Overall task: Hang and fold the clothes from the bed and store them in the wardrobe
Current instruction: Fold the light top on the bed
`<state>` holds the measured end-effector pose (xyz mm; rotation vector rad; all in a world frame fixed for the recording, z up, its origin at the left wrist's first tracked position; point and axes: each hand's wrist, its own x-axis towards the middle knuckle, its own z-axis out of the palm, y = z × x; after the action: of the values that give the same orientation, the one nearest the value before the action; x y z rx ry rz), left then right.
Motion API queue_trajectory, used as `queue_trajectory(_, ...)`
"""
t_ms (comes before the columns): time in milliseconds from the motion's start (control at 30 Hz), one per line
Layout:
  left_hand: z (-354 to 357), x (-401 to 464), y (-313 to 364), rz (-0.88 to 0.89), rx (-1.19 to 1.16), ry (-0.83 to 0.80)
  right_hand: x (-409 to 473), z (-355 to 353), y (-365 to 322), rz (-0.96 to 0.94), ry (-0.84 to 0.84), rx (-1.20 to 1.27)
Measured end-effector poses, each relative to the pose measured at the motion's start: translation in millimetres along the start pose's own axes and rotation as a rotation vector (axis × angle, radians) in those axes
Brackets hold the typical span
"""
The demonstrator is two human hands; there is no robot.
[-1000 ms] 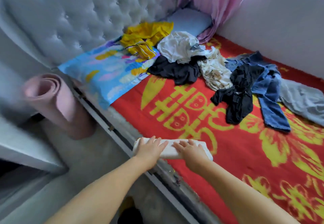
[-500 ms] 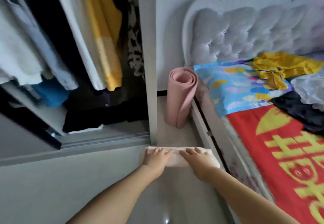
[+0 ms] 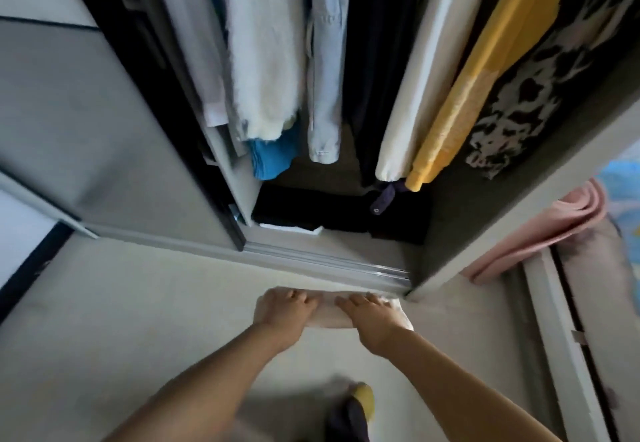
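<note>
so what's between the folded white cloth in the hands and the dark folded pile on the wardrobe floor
In the head view, only the wardrobe's sliding-door track and a bare strip of wardrobe floor separate the folded white cloth from the dark folded pile.

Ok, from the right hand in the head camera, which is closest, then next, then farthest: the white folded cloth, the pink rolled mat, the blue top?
From the right hand:
1. Folded white cloth, held under both hands.
2. Pink rolled mat, right, beside the bed.
3. Blue top, hanging up-left inside the wardrobe.
</note>
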<state>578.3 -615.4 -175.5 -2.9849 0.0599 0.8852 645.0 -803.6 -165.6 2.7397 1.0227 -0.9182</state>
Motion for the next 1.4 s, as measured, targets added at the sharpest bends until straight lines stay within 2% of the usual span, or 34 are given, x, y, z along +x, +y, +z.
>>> queue_trajectory(267, 58, 76, -71, -0.021, -0.085, -0.101, 123, 15, -23, -0.088, -0.16, 0.023)
queue_trajectory(500, 127, 243, -149, -0.045, -0.13, -0.11, 325, 55, 11, -0.162, -0.211, -0.011)
queue_trajectory(567, 131, 291, -177, -0.025, -0.075, -0.067, 377, 55, 18, -0.164, -0.164, -0.039)
queue_trajectory(733, 115, 422, -266, 0.012, 0.136, 0.163, 516, 33, 27, -0.123, 0.021, -0.096)
queue_trajectory(867, 115, 491, -323, -0.082, 0.273, 0.29, 610, 29, 29, -0.024, 0.263, -0.087)
queue_trajectory(933, 131, 519, -350, -0.16, 0.248, 0.323, 648, 44, 28, -0.032, 0.291, -0.015)
queue_trajectory(1000, 158, 537, -366, -0.261, 0.162, 0.289, 675, 71, 27, -0.055, 0.217, -0.013)
queue_trajectory(1067, 195, 542, -363, -0.347, 0.091, 0.168, 684, 111, 30, -0.034, 0.126, 0.025)
queue_trajectory(1200, 255, 506, -325, -0.287, 0.081, -0.047, 639, 183, 42, 0.024, -0.036, -0.026)
queue_trajectory(1300, 249, 481, -306, -0.282, 0.049, -0.104, 598, 184, 59, 0.073, -0.146, -0.115)
queue_trajectory(1400, 207, 462, -287, -0.272, -0.029, -0.052, 567, 144, 58, 0.098, -0.151, -0.163)
